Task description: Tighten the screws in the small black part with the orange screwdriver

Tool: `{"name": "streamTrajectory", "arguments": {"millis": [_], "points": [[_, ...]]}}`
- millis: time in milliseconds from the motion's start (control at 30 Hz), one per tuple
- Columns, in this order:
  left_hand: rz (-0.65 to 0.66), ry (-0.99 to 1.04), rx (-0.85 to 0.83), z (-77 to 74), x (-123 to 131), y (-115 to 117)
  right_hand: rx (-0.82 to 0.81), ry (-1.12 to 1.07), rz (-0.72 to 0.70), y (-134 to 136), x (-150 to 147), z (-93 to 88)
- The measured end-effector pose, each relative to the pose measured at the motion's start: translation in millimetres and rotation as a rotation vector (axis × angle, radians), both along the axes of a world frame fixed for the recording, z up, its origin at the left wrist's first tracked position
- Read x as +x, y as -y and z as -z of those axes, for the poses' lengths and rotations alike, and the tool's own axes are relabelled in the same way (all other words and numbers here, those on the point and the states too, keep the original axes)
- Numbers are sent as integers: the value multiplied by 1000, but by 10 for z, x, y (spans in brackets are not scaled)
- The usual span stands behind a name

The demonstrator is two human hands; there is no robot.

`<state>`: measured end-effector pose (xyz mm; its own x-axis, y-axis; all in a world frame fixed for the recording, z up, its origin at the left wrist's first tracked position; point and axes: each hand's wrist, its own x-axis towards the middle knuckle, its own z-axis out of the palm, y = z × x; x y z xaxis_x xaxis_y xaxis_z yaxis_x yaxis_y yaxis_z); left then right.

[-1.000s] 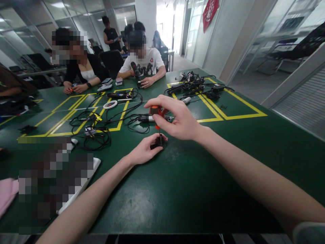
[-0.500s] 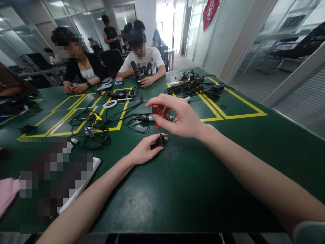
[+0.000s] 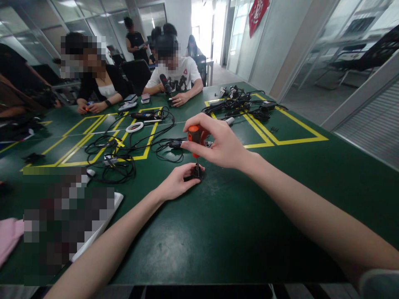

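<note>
My right hand (image 3: pixel 215 143) is closed round the handle of an orange and dark screwdriver (image 3: pixel 194 136). The tool stands upright, its thin shaft pointing down. Its tip meets a small black part (image 3: pixel 197 173) on the green table (image 3: pixel 243 224); the exact contact point is too small to make out. Thumb and fingers of my left hand (image 3: pixel 178 182) pinch that black part from the left and keep it against the tabletop. Just behind my right hand lies a dark and silver cylindrical tool (image 3: pixel 176 143) with a black cable, partly covered by the hand.
Tangled black cables (image 3: pixel 112 166) lie left of my hands. More cables and adapters (image 3: pixel 237 101) are heaped at the back right, near several small screws (image 3: pixel 274 129). A white ring (image 3: pixel 134 127) rests inside the yellow tape. Across the table, a person in a white shirt (image 3: pixel 183 77) holds a power tool.
The screwdriver's handle has turned in my right hand, and its fingers have shifted slightly. My left hand stays on the black part.
</note>
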<state>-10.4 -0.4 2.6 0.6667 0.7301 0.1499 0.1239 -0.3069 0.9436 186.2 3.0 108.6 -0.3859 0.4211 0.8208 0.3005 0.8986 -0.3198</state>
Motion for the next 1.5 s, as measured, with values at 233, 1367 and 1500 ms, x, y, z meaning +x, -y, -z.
{"name": "streamTrajectory", "arguments": {"millis": [233, 1367, 1500], "points": [[13, 32, -57, -4, -5, -18, -51, -14, -6, 10, 7, -1], [6, -20, -17, -80, 0, 3, 4, -33, -50, 6, 7, -55], [-1, -29, 6, -82, 8, 14, 71, -5, -55, -4, 10, -19]]}}
